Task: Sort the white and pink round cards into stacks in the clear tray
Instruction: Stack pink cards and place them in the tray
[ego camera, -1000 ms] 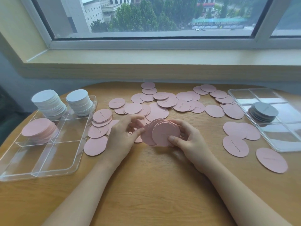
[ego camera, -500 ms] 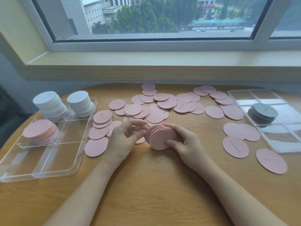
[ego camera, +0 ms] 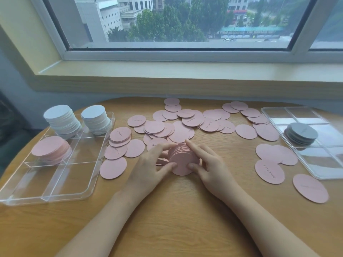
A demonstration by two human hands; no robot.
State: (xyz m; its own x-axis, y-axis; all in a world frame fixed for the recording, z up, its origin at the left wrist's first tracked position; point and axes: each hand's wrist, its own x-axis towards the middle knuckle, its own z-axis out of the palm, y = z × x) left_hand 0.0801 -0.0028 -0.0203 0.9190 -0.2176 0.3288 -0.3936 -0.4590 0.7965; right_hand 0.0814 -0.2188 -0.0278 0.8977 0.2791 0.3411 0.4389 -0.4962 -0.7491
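Both our hands, left [ego camera: 150, 169] and right [ego camera: 211, 166], clasp a tilted stack of matte pink discs [ego camera: 182, 159] on the wood-grain worktop [ego camera: 176, 219], right of the clear tray [ego camera: 89, 190].

A: Where is room lying open?
B: Bare table [ego camera: 176, 219] is stretching along the near edge, and the clear tray [ego camera: 55, 196] is showing two open near compartments.
A: What is blocking the way?
B: Loose pink cards [ego camera: 180, 127] are crowding the far middle; white stacks [ego camera: 63, 119] are standing tall at the tray's far end.
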